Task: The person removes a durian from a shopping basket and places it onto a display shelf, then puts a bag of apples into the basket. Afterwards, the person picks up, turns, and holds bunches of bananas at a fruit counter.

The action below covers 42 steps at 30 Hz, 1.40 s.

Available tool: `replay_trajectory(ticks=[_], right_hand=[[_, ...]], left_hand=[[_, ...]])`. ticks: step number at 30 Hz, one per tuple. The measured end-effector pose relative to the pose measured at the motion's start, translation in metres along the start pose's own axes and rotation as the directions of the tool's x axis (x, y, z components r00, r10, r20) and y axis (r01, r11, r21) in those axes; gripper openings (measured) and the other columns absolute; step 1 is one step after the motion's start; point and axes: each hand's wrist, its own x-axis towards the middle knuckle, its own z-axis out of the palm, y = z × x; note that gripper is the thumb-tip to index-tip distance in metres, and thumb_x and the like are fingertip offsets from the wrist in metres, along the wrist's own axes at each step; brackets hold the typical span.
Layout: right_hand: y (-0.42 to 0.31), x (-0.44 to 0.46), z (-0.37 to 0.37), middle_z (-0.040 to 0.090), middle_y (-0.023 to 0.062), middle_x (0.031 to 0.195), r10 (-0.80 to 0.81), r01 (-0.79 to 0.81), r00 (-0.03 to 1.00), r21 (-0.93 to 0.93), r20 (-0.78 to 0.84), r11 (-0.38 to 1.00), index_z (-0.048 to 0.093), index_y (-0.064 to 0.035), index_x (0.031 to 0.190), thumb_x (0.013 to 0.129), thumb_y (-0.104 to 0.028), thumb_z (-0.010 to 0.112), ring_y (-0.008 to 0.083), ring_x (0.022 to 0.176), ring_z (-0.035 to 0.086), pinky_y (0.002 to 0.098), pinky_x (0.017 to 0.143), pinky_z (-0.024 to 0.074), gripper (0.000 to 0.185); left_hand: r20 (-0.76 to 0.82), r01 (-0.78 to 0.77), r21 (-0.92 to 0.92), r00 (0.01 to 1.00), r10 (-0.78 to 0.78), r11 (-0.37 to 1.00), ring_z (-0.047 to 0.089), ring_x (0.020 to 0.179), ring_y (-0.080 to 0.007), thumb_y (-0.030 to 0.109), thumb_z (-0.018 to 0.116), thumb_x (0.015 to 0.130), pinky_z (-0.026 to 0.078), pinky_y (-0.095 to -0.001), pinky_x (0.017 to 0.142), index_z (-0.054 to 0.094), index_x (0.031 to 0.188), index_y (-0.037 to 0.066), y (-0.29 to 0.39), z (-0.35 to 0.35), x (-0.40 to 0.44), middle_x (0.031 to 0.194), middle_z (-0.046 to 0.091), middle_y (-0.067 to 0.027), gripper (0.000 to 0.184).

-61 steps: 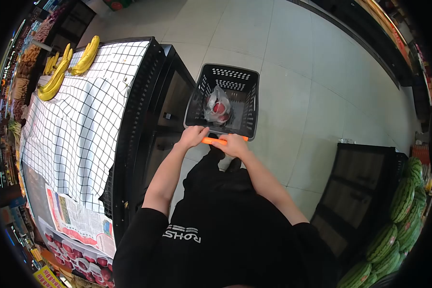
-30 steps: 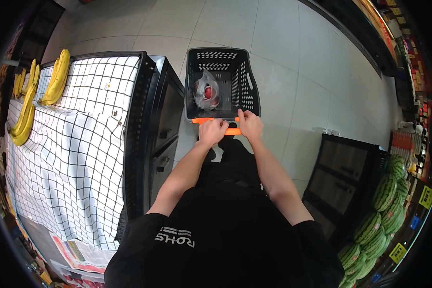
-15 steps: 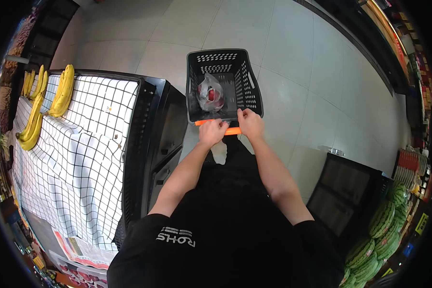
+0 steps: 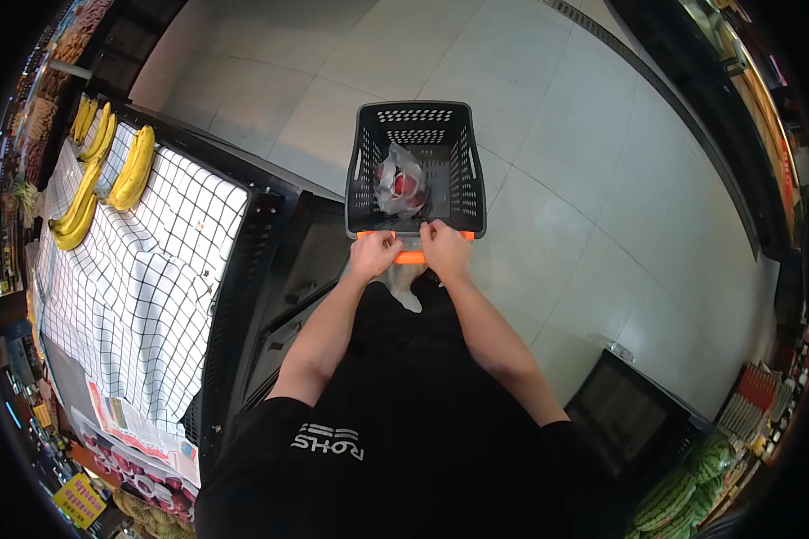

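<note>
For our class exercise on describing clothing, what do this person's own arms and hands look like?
The left hand and right hand show no gloves. The forearms are uncovered, with no watch visible. Black short sleeves belong to a black T-shirt with pale lettering.

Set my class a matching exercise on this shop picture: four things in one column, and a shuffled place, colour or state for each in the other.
Column one
1. plastic bag
2. handle
3. bananas
4. watermelons

Column two
A. yellow
B. green, at lower right
C. inside the basket
D. orange, held by the left hand and right hand

Pairs: 1-C, 2-D, 3-A, 4-B
</note>
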Motion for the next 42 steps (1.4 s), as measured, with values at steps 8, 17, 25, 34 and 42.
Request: replay_trajectory(ticks=[8, 17, 25, 34, 42], right_hand=[[-0.008, 0.044, -0.009, 0.069, 0.0112, 0.078, -0.057, 0.057, 0.998, -0.014, 0.008, 0.998, 0.068, -0.0082, 0.084, 0.090, -0.037, 0.054, 0.0338, 0.077, 0.067, 0.0465, 0.067, 0.0512, 0.032], [-0.026, 0.104, -0.019, 0.069, 0.0138, 0.079, -0.084, 0.088, 0.996, -0.095, 0.042, 0.992, 0.065, -0.0070, 0.082, 0.090, -0.037, 0.052, 0.0358, 0.075, 0.067, 0.0470, 0.068, 0.0520, 0.033], [-0.047, 0.169, -0.025, 0.070, 0.0118, 0.079, -0.118, 0.128, 0.990, -0.148, 0.074, 0.981, 0.070, -0.0085, 0.086, 0.088, -0.039, 0.056, 0.0338, 0.076, 0.067, 0.0444, 0.069, 0.0518, 0.033], [-0.069, 0.232, -0.028, 0.070, 0.0112, 0.080, -0.173, 0.193, 0.977, -0.174, 0.122, 0.966, 0.070, -0.0077, 0.089, 0.088, -0.040, 0.057, 0.0318, 0.078, 0.068, 0.0423, 0.068, 0.0515, 0.035], [-0.083, 0.266, -0.034, 0.071, 0.0082, 0.080, -0.169, 0.223, 0.959, -0.242, 0.226, 0.944, 0.070, -0.0114, 0.090, 0.087, -0.045, 0.058, 0.0299, 0.079, 0.068, 0.0416, 0.070, 0.0518, 0.036]], left_hand=[[-0.028, 0.051, -0.054, 0.998, -0.052, 0.997, 0.067, 0.081, -0.0332, 0.041, 0.060, 0.079, 0.051, -0.0418, 0.077, 0.069, 0.083, 0.005, 0.020, -0.012, 0.029, 0.077, 0.068, -0.0136, 0.037], [-0.094, 0.074, -0.104, 0.992, -0.084, 0.992, 0.067, 0.077, -0.0338, 0.038, 0.059, 0.078, 0.052, -0.0440, 0.073, 0.068, 0.078, 0.007, 0.029, -0.020, 0.075, 0.075, 0.068, -0.0137, 0.032], [-0.101, 0.023, -0.125, 0.994, -0.036, 0.992, 0.066, 0.074, -0.0348, 0.040, 0.058, 0.079, 0.052, -0.0446, 0.070, 0.068, 0.075, 0.006, 0.035, -0.035, 0.127, 0.073, 0.067, -0.0153, 0.035], [0.091, -0.117, -0.147, 0.987, 0.131, 0.982, 0.065, 0.077, -0.0365, 0.058, 0.054, 0.082, 0.052, -0.0469, 0.073, 0.072, 0.077, 0.005, 0.037, -0.067, 0.173, 0.073, 0.066, -0.0201, 0.056], [0.211, -0.294, -0.105, 0.927, 0.310, 0.950, 0.066, 0.084, -0.0383, 0.065, 0.050, 0.083, 0.050, -0.0476, 0.081, 0.068, 0.097, 0.001, 0.033, -0.072, 0.201, 0.085, 0.068, -0.0225, 0.068]])
